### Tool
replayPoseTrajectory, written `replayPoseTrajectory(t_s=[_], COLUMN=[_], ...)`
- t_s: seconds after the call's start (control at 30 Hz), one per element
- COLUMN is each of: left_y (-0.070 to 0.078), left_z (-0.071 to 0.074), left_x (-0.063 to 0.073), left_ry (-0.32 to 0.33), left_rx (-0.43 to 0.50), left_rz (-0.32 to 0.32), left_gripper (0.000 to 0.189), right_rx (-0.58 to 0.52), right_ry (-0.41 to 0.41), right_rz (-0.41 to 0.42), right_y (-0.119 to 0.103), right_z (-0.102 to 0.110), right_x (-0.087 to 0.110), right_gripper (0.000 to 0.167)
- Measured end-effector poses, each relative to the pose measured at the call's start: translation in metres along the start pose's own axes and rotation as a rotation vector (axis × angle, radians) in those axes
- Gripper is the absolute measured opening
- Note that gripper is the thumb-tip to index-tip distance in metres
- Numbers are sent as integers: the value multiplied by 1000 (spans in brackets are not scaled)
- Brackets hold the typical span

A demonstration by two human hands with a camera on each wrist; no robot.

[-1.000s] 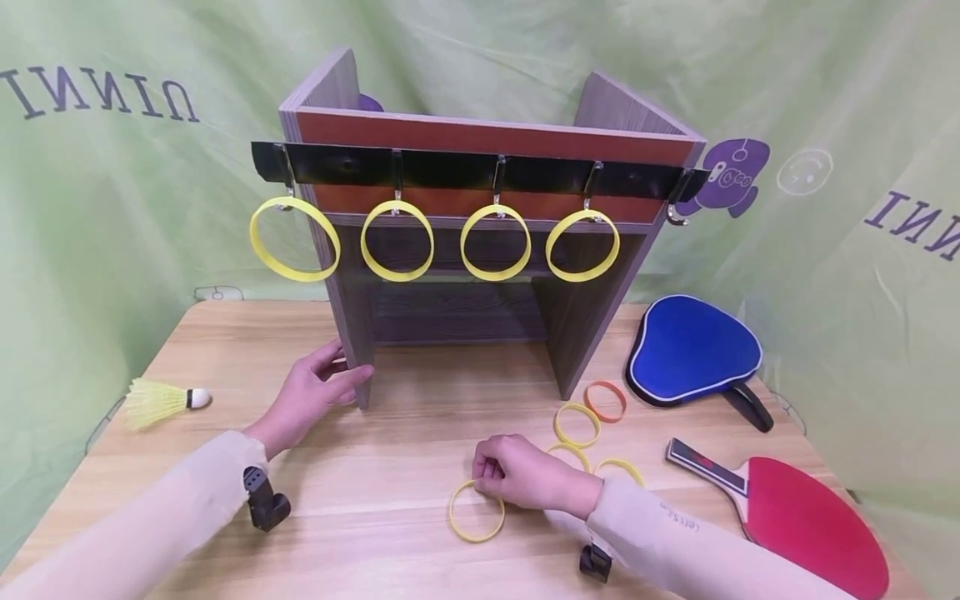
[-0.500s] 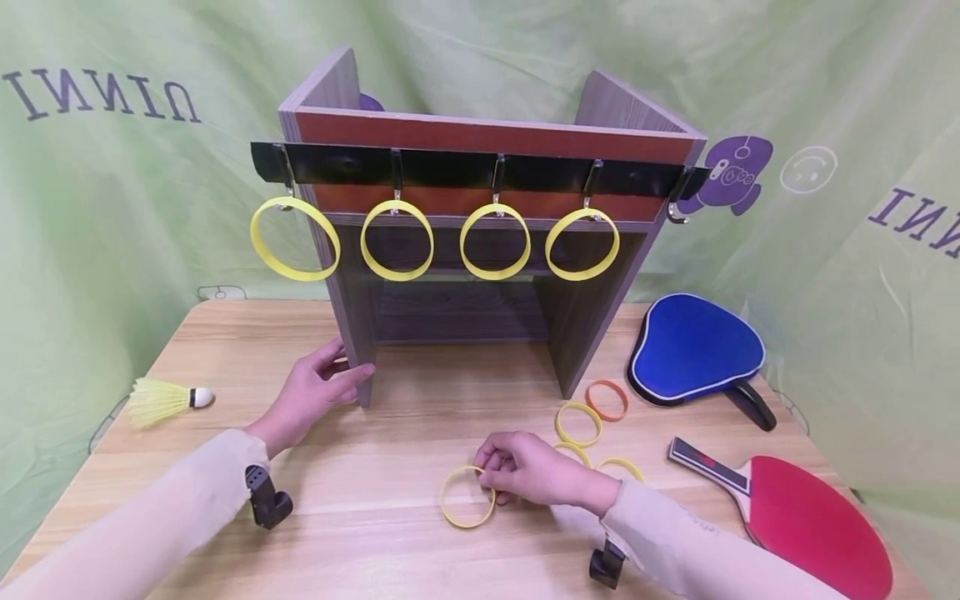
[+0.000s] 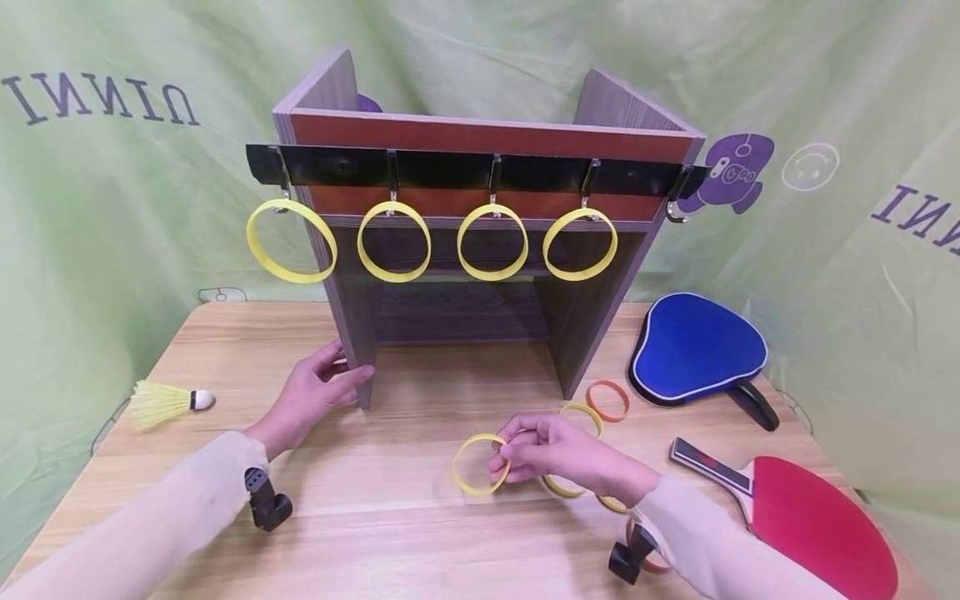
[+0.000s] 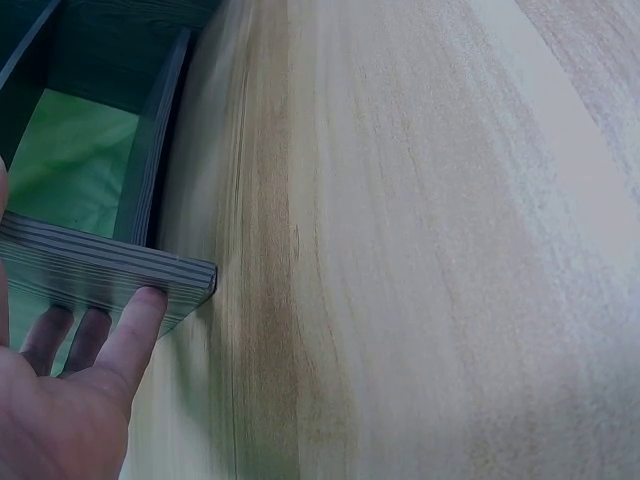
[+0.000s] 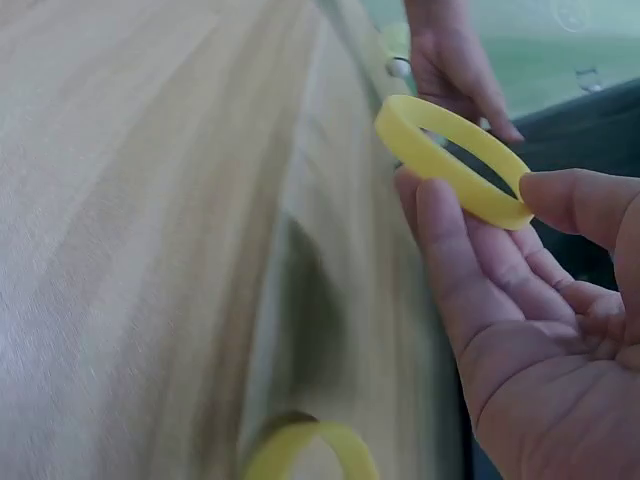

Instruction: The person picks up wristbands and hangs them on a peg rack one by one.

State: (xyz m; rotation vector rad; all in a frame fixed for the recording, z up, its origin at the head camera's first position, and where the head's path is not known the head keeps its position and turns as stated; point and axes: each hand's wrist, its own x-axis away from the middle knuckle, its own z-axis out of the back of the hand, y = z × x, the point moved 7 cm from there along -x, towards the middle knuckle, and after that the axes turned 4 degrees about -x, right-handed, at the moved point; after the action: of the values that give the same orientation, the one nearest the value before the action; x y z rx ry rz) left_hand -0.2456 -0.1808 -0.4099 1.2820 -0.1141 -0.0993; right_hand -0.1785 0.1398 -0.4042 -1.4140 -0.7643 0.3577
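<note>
A yellow silicone wristband [image 3: 480, 464] is pinched between the thumb and fingers of my right hand [image 3: 558, 454], held above the table at centre right. The right wrist view shows the same band [image 5: 455, 160] tilted, its near end at the thumb tip. My left hand [image 3: 311, 396] rests against the left side panel [image 4: 120, 265] of a grey wooden stand, its fingers fairly straight and touching near the front edge. Across the stand, a black strip [image 3: 442, 169] bears several metal hooks. Yellow wristbands [image 3: 395, 275] hang from all but the far-right hook [image 3: 677, 218].
More yellow wristbands [image 3: 600, 421] and an orange one [image 3: 609, 402] lie by my right hand; another orange band is partly hidden under the right forearm. To the right are a blue paddle case [image 3: 697, 346] and a red table-tennis bat [image 3: 810, 517]. A shuttlecock [image 3: 165, 402] lies left.
My right hand has raised the yellow wristband from near the tabletop and moved up and slightly right, turning as it comes. The left hand stays on the stand's side panel.
</note>
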Motion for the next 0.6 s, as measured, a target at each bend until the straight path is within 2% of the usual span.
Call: replayPoseTrajectory(t_s=[0.1, 0.33, 0.6], left_y=[1, -2, 0], left_z=[0, 1, 0], left_x=[0, 1, 0], left_ry=[1, 5, 3], left_rx=[-3, 0, 3], left_rz=[-2, 6, 7], left_gripper=[69, 69, 69], right_rx=[-34, -87, -30], right_ry=[8, 13, 135], right_rz=[17, 150, 297], right_y=[-6, -33, -84], right_z=[8, 28, 58], right_x=[7, 28, 63], right_gripper=[30, 14, 15])
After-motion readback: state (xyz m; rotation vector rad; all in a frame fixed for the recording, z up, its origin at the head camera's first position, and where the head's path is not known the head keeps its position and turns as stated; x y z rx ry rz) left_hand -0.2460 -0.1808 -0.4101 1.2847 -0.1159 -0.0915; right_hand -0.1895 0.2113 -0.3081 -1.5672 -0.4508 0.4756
